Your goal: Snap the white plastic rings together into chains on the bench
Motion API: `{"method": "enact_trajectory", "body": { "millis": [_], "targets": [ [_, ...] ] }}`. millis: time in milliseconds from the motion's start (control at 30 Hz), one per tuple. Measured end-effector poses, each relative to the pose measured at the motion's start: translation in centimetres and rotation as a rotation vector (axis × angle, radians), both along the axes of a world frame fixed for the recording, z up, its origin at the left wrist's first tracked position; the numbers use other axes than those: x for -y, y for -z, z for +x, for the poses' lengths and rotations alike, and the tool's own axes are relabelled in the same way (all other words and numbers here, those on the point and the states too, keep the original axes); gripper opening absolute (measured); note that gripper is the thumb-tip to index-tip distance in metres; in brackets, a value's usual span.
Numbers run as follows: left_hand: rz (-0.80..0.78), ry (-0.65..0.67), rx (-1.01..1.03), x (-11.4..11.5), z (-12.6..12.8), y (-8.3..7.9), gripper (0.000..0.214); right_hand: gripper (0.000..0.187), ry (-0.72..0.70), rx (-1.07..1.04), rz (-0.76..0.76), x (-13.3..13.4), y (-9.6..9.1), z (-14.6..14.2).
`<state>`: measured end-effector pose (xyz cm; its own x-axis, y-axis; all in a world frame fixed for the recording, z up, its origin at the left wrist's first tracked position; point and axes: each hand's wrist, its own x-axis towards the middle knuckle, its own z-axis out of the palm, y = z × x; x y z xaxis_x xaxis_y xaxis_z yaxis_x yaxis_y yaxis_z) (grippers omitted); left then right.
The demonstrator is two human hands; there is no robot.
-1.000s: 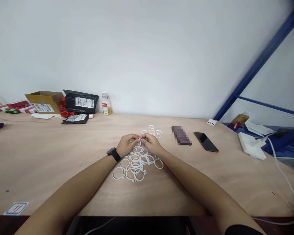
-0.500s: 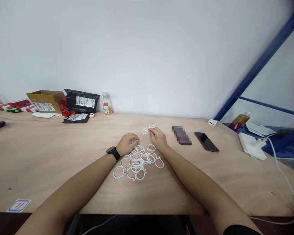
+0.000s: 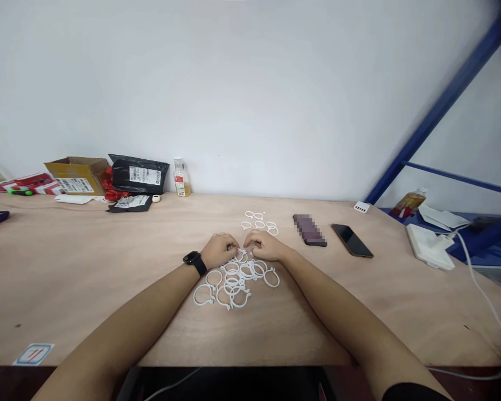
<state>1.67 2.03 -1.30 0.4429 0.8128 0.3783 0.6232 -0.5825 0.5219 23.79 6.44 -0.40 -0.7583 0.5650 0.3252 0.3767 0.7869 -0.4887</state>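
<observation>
Loose white plastic rings with small clip tabs lie in an overlapping pile (image 3: 234, 282) between my forearms. My left hand (image 3: 219, 250), with a black watch (image 3: 192, 258) on the wrist, is curled at the pile's far edge. Its fingertips are closed beside a white ring (image 3: 241, 256); what they hold, if anything, is hidden. My right hand (image 3: 267, 245) arches over the pile's far right edge, fingers bent and apart, close to the left fingertips. Farther back, several more rings lie in a loose group (image 3: 259, 224).
Two phones, one pixelated (image 3: 309, 230) and one dark (image 3: 352, 240), lie to the right. A white power strip (image 3: 430, 247) with a cable is beyond them. Along the wall stand a bottle (image 3: 181, 178), a black parcel (image 3: 138, 174) and an open carton (image 3: 77, 175).
My right hand has drawn back from the rear rings to the pile, uncovering more of them. My left hand has shifted slightly nearer, over the pile's far edge.
</observation>
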Motion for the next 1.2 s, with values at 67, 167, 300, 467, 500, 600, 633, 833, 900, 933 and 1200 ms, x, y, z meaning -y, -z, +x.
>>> {"method": "enact_trajectory", "body": {
  "millis": [67, 167, 300, 467, 500, 600, 633, 833, 900, 933, 1200],
  "targets": [
    [-0.013, 0.020, 0.022, 0.2, 0.1, -0.1, 0.017, 0.031, -0.043, 0.062, -0.027, 0.0, -0.4, 0.4],
    [-0.084, 0.075, 0.084, 0.5, 0.2, -0.3, 0.016, 0.024, 0.017, 0.074, -0.011, 0.0, -0.4, 0.7],
    [-0.205, 0.038, 0.217, 0.7, 0.3, -0.4, 0.021, 0.012, 0.154, -0.110, 0.012, 0.3, 0.1, -0.5],
    [0.009, -0.114, 0.342, 0.3, 0.3, -0.3, 0.024, 0.012, 0.174, -0.419, -0.034, 1.6, 0.2, -2.6],
    [0.044, -0.120, 0.342, 0.2, 0.3, -0.3, 0.024, 0.014, 0.160, -0.454, -0.042, 1.8, 0.2, -2.9],
    [0.100, -0.100, 0.318, 0.3, 0.3, -0.4, 0.024, 0.016, 0.137, -0.505, -0.057, 1.9, 0.4, -3.2],
    [0.112, -0.091, 0.309, 0.4, 0.2, -0.4, 0.024, 0.016, 0.135, -0.512, -0.064, 1.9, 0.5, -3.2],
    [0.159, -0.083, 0.263, 0.8, 0.4, -0.7, 0.027, 0.015, 0.093, -0.525, -0.073, 2.2, 0.4, -3.4],
    [0.138, -0.094, 0.268, 0.7, 0.4, -0.7, 0.025, 0.016, 0.100, -0.503, -0.027, 2.5, 0.1, -3.5],
    [0.124, -0.115, 0.280, 0.5, 0.4, -0.6, 0.023, 0.017, 0.115, -0.482, 0.015, 2.6, -0.1, -3.5],
    [0.108, 0.000, 0.056, 0.5, -0.6, -1.0, 0.012, 0.019, 0.535, -0.223, 0.272, -0.2, 0.5, -0.3]
  ]
}}
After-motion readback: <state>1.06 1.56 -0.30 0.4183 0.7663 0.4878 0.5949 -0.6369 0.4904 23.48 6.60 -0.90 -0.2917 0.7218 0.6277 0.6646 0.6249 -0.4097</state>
